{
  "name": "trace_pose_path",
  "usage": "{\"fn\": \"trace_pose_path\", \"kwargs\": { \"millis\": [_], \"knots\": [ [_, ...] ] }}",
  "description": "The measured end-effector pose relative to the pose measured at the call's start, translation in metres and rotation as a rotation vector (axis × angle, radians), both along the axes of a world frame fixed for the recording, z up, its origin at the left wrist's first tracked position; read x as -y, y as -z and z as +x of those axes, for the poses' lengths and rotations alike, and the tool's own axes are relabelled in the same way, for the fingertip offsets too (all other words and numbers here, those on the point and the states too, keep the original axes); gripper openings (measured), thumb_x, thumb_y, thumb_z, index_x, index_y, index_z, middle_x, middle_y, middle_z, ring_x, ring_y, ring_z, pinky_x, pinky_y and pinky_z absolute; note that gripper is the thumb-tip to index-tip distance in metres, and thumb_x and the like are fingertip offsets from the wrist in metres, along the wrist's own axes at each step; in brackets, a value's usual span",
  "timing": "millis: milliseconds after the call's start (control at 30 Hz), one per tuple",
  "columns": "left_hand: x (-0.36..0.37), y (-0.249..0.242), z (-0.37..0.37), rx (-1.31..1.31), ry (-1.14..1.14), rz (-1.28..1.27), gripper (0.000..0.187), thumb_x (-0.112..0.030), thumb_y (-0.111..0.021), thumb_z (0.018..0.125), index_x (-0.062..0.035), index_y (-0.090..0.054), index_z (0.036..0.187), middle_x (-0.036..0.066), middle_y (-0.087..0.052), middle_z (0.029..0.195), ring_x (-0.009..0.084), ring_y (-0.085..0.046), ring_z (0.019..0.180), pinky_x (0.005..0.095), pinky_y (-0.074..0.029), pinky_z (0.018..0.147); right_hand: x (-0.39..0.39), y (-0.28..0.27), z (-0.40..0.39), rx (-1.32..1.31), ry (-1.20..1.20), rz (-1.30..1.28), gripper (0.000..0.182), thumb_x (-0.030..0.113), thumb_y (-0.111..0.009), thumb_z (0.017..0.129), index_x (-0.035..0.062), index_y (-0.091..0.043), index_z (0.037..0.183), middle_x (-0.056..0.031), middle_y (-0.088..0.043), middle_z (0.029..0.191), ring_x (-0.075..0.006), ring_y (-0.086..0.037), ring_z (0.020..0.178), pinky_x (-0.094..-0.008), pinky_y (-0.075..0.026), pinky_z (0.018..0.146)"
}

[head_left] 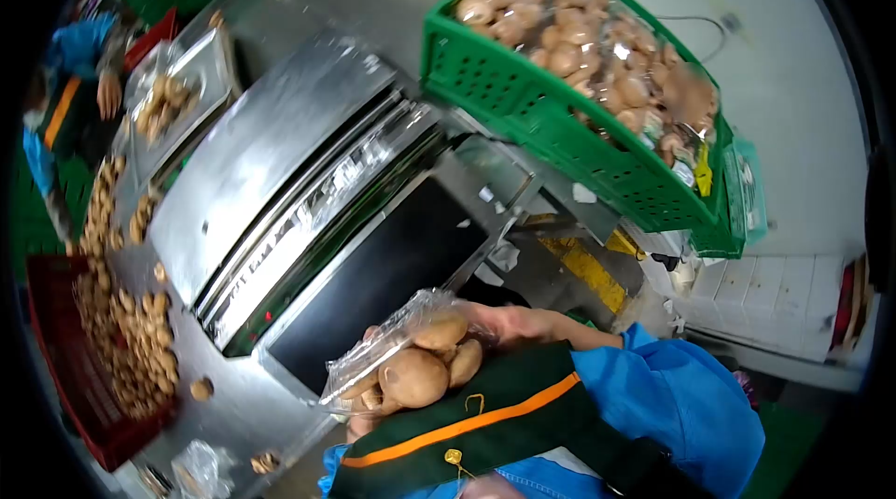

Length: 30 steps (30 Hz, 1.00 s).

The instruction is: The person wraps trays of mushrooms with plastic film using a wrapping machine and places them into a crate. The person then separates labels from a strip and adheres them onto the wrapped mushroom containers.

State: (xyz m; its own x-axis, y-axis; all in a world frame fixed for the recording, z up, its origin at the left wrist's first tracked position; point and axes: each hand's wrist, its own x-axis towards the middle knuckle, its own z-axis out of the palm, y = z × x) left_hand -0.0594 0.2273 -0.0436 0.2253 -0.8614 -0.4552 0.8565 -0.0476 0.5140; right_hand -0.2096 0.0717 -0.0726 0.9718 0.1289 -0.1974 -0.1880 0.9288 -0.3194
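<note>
A clear plastic bag of brown mushrooms (413, 378) is held in front of my apron, above the dark flat surface of the machine. My right hand (509, 323) grips the bag at its right end, with its fingers partly hidden behind the plastic. Only a small part of my left hand (360, 426) shows, under the bag's lower left end, where it supports the bag. Several large round caps press against the film, and loose crinkled plastic sticks up along the upper edge.
A metal machine (280, 163) with a dark panel (373, 284) stands ahead. Loose mushrooms (126, 340) spill from a red crate (56, 312) on the left. A green crate (523, 98) holds bagged mushrooms. A co-worker's hand (109, 94) is near a tray (210, 70).
</note>
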Motion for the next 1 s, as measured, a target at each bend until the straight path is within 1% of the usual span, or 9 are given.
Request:
{"fn": "trace_pose_path", "kwargs": {
  "millis": [133,233,300,367,467,567,867,967,1000],
  "knots": [
    [0.084,-0.024,0.001,0.189,0.242,-0.105,0.025,-0.012,-0.050,0.086,-0.0008,-0.048,0.109,0.009,-0.050,0.113,0.0123,-0.050,0.099,0.0243,-0.043,0.078,0.072,-0.012,-0.027,0.242,0.467,-0.493,0.085,0.034,-0.068,0.076,0.0032,-0.018,0.137,-0.0119,-0.031,0.138,-0.0243,-0.034,0.125,-0.0416,-0.032,0.101],
    [0.128,-0.037,0.010,0.676,0.520,-0.489,0.028,-0.006,-0.054,0.086,-0.0032,-0.047,0.113,0.011,-0.038,0.123,0.0122,-0.042,0.102,0.0249,-0.036,0.085,0.178,-0.014,-0.111,-0.144,1.171,-1.047,0.046,0.031,-0.026,0.094,-0.0037,-0.048,0.115,-0.0172,-0.054,0.110,-0.0289,-0.052,0.100,-0.0401,-0.043,0.090],
    [0.135,-0.036,0.025,0.736,0.521,-0.363,0.024,-0.003,-0.056,0.083,-0.0036,-0.051,0.107,0.011,-0.040,0.121,0.0122,-0.045,0.096,0.0248,-0.039,0.081,0.211,-0.124,-0.114,-0.387,1.470,-0.532,0.033,0.036,-0.032,0.087,0.0104,-0.053,0.083,-0.0043,-0.057,0.078,-0.0165,-0.054,0.069,-0.0299,-0.048,0.059],
    [0.142,-0.021,0.037,0.963,0.386,-0.305,0.023,-0.001,-0.057,0.082,-0.0034,-0.052,0.105,0.010,-0.042,0.119,0.0124,-0.047,0.094,0.0241,-0.041,0.078,0.289,-0.077,-0.209,-0.412,1.096,-0.814,0.057,0.050,-0.033,0.088,0.0125,-0.035,0.131,-0.0144,-0.041,0.130,-0.0343,-0.042,0.117,-0.0514,-0.039,0.094],
    [0.143,-0.014,0.048,0.946,0.281,-0.123,0.020,0.000,-0.056,0.082,-0.0031,-0.053,0.101,0.009,-0.045,0.116,0.0128,-0.048,0.095,0.0253,-0.040,0.081,0.348,-0.007,-0.239,-0.550,0.893,-0.412,0.043,0.034,-0.053,0.087,0.0029,-0.048,0.116,-0.0145,-0.053,0.115,-0.0292,-0.053,0.104,-0.0445,-0.041,0.092],
    [0.133,-0.017,0.072,1.028,0.211,0.020,0.019,0.001,-0.055,0.081,-0.0032,-0.053,0.100,0.009,-0.045,0.116,0.0118,-0.048,0.095,0.0244,-0.040,0.081,0.356,0.030,-0.201,-1.094,1.349,-0.806,0.046,0.036,-0.041,0.090,0.0005,-0.047,0.119,-0.0175,-0.051,0.119,-0.0294,-0.052,0.107,-0.0391,-0.044,0.088],
    [0.039,-0.001,0.320,1.509,-0.478,0.659,0.029,-0.010,-0.056,0.080,-0.0009,-0.052,0.107,0.006,-0.055,0.103,0.0117,-0.049,0.091,0.0237,-0.041,0.078,0.355,0.040,-0.209,-1.086,0.613,-2.173,0.066,0.029,-0.054,0.087,0.0037,-0.019,0.137,-0.0176,-0.036,0.132,-0.0278,-0.043,0.115,-0.0369,-0.035,0.096],
    [-0.007,0.061,0.487,1.767,-0.623,1.221,0.038,-0.025,-0.050,0.078,-0.0017,-0.055,0.108,0.019,-0.059,0.102,0.0327,-0.058,0.089,0.0387,-0.045,0.079,0.363,0.029,-0.205,-1.638,0.296,-2.922,0.064,0.027,-0.054,0.086,0.0023,-0.025,0.137,-0.0201,-0.034,0.134,-0.0323,-0.034,0.123,-0.0375,-0.026,0.101],
    [-0.008,0.050,0.511,1.731,-0.550,1.253,0.036,-0.025,-0.048,0.078,0.0011,-0.059,0.101,0.022,-0.062,0.094,0.0350,-0.060,0.085,0.0402,-0.046,0.077,0.352,0.001,-0.156,-1.379,0.467,-3.074,0.059,0.029,-0.050,0.088,0.0020,-0.027,0.136,-0.0200,-0.034,0.134,-0.0335,-0.034,0.122,-0.0390,-0.027,0.101]
  ]
}}
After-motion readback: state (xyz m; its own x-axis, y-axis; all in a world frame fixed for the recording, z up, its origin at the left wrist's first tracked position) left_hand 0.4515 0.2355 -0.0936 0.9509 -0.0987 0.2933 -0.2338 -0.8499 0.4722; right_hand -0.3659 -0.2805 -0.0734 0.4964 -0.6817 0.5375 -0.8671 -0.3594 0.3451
